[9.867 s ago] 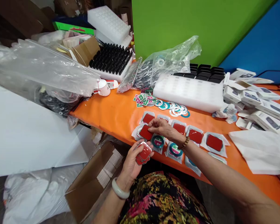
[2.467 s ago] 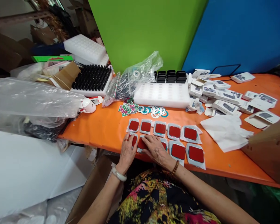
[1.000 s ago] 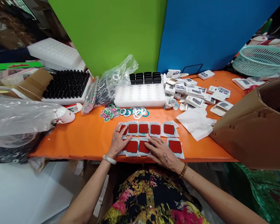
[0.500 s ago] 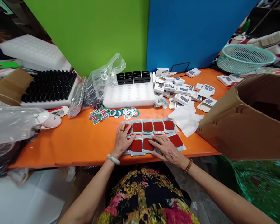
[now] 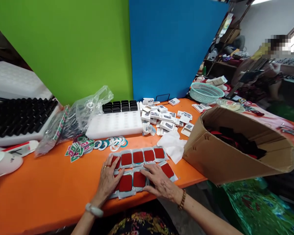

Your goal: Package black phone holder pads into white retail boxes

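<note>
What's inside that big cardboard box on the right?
The cardboard box holds a jumble of black and red pieces; whatever lies beneath them is covered.

Worktop (image 5: 63,182): orange, smooth, low sheen; red pads (image 5: 125,183) toward its front edge look flat and smooth, on thin greyish-white backing. Foam block (image 5: 115,124) matt white, beside clear, crinkled glossy plastic bag (image 5: 98,101). Large carton (image 5: 210,156) at right is matt brown cardboard, basket (image 5: 205,93) pale-green plastic mesh, wrapper (image 5: 262,205) below shiny green plastic.
</note>
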A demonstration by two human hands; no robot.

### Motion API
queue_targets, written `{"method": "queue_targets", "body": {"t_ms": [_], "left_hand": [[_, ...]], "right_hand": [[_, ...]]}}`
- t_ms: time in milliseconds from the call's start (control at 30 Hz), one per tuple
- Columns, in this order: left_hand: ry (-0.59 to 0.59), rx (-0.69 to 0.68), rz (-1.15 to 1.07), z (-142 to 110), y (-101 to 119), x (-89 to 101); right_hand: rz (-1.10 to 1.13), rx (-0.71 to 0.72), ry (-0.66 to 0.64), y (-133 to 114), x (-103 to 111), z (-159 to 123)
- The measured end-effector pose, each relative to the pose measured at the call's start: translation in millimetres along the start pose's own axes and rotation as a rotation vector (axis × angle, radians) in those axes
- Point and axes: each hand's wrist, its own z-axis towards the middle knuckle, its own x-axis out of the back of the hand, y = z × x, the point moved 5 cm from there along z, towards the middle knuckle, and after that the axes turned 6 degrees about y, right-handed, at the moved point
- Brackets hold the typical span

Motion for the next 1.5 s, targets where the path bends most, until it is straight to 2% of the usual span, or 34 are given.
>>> {"method": "queue_targets", "body": {"t_ms": [200, 367, 500, 633, 767, 867, 1000, 1100, 1167, 1200, 1267, 1300, 1400, 1500], "left_hand": [[0.017, -0.009, 0.013, -2, -4, -2.1], [0.023, -0.013, 0.011, -4, -6, -3.6], [0.016, 0.001, 0.015, -4, -5, -2.6], [0.014, 0.022, -0.001, -5, -3, -0.8], [0.025, 0.028, -0.011, -7, -4, -0.5], [0.021, 0.031, 0.001, -7, -4, -0.7], [0.009, 0.021, 0.004, -8, -3, -0.6], [0.006, 0.024, -0.016, -10, -4, -2.2], [0.007, 0.038, -0.054, -10, -7, -3.9], [0.007, 0.051, -0.082, -9, -8, -4.2], [0.016, 0.1, -0.151, -5, -10, -1.5], [0.031, 0.135, -0.189, -3, -10, 2.5], [0.106, 0.257, -0.326, 4, -3, 25.1], [0.032, 0.323, -0.617, 5, 18, 48.0]], "right_hand": [[-0.072, -0.076, 0.127, 26, 17, 10], [-0.135, -0.148, 0.265, 67, 35, 30], [-0.173, -0.231, 0.343, 106, 54, 69], [-0.358, -0.272, 0.26, 132, 58, 127], [-0.445, -0.257, 0.211, 144, 45, 180], [-0.465, -0.27, 0.212, 152, 36, 205], [-0.451, -0.33, 0.286, 154, 46, 212], [-0.428, -0.367, 0.393, 140, 67, 195], [-0.244, -0.409, 0.532, 125, 78, 173], [-0.057, -0.444, 0.617, 118, 80, 158], [0.45, -0.536, 0.75, 103, 72, 128], [0.708, -0.588, 0.767, 94, 62, 114], [1.232, -0.719, 0.644, 53, 21, 83], [1.49, -0.776, 0.479, 4, -16, 66]]}}
